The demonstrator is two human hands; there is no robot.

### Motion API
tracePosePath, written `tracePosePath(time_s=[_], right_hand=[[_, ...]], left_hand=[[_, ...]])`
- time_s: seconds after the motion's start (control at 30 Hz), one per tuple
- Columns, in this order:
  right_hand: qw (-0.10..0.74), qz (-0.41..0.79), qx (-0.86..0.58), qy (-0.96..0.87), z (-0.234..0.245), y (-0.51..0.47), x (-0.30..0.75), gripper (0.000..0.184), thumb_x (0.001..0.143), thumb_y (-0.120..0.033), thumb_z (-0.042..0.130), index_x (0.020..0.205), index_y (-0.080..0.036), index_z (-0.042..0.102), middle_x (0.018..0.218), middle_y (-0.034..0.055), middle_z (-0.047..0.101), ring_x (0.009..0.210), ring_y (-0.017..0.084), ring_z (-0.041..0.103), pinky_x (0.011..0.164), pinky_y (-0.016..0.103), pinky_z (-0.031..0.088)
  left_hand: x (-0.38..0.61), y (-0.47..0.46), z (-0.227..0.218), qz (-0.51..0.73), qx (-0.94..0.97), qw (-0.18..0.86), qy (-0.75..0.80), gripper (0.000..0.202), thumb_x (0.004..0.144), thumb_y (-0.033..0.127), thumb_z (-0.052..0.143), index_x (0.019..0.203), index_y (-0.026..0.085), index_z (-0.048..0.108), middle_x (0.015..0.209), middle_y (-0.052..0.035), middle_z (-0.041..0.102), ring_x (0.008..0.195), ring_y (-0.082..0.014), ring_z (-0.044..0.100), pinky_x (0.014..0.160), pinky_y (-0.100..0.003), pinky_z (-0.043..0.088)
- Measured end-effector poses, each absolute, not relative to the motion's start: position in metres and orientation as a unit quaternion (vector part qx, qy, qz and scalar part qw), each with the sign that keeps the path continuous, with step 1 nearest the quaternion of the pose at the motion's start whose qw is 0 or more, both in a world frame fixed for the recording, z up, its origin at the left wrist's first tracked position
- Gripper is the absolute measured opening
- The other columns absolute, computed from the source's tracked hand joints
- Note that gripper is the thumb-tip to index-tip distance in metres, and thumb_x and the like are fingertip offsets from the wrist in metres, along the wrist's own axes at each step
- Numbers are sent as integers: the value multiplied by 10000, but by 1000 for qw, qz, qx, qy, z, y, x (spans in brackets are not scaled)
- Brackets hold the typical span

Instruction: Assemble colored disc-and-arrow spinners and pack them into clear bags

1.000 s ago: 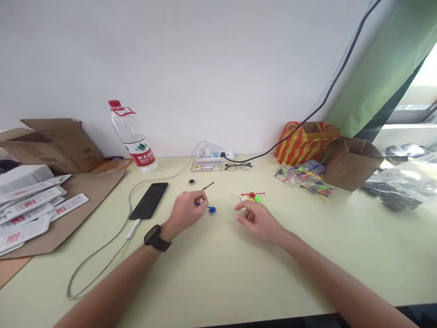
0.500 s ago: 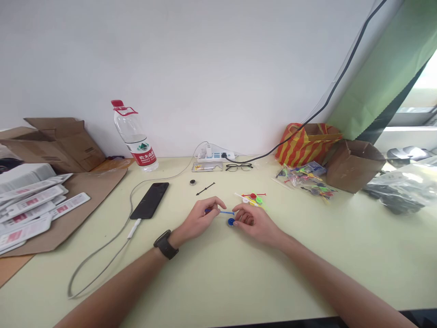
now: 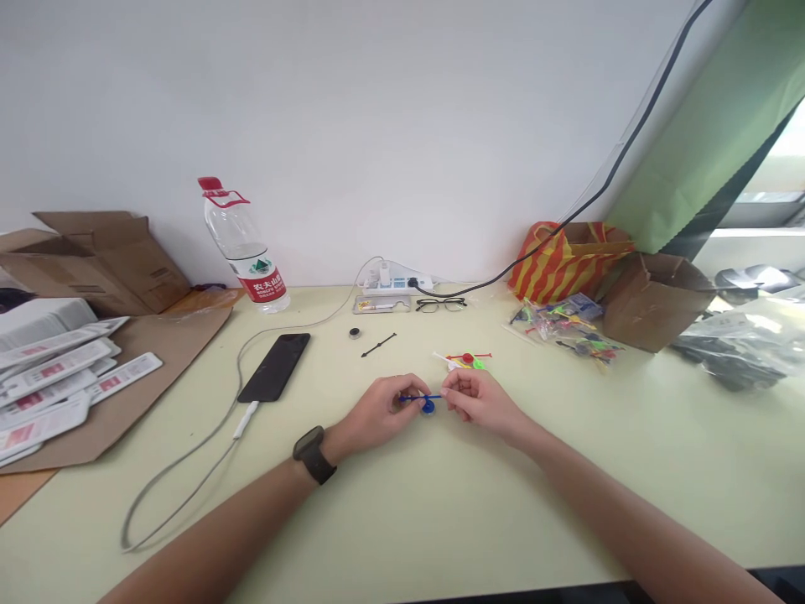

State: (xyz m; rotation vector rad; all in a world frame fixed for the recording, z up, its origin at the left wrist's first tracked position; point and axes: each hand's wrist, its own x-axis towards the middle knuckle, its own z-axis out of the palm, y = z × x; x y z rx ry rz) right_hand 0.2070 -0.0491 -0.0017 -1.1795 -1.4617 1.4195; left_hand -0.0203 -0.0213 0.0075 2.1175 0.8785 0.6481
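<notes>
A thin blue plastic arrow stretches between my two hands, low over the table. My left hand, with a black watch at the wrist, pinches its left part. The fingertips of my right hand are closed at the arrow's right end. Right below the arrow's middle is a round blue disc base, partly covered by the arrow; whether they are joined I cannot tell. Beyond my right hand lie a red spinner and white, yellow and green ones. A black arrow lies further back.
On the left are a phone on a cable, a water bottle and stacked white cards on cardboard. At the back stand a power strip and glasses. Bagged spinners and a cardboard box are at right.
My left hand has moved right, bringing the blue arrow over the blue disc. My right hand has left the disc and now grips the arrow's right end.
</notes>
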Motion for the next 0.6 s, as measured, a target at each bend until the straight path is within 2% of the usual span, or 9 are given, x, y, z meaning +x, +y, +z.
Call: tracePosePath(time_s=[0.27, 0.43, 0.6], right_hand=[[366, 544, -472, -589, -3, -49, 206, 259, 836, -433, 712, 928, -219, 598, 626, -52, 535, 581, 123, 525, 471, 210, 364], [357, 517, -470, -620, -4, -49, 205, 209, 844, -379, 688, 911, -212, 581, 599, -69, 503, 516, 96, 435, 467, 214, 344], [365, 491, -459, -644, -9, -47, 206, 187, 860, -365, 676, 909, -210, 583, 604, -70, 479, 519, 98, 413, 492, 235, 328]], left_hand=[[-22, -23, 4, 254, 857, 301, 333, 167, 975, 295, 592, 1051, 231, 726, 984, -50, 737, 870, -175, 650, 744, -281, 493], [-22, -23, 5, 255, 864, 294, 318, 153, 978, 295, 588, 1002, 227, 722, 949, -49, 717, 865, -179, 644, 785, -296, 502], [-21, -24, 5, 256, 870, 286, 310, 147, 969, 280, 587, 979, 226, 723, 920, -52, 706, 853, -187, 633, 768, -301, 493]])
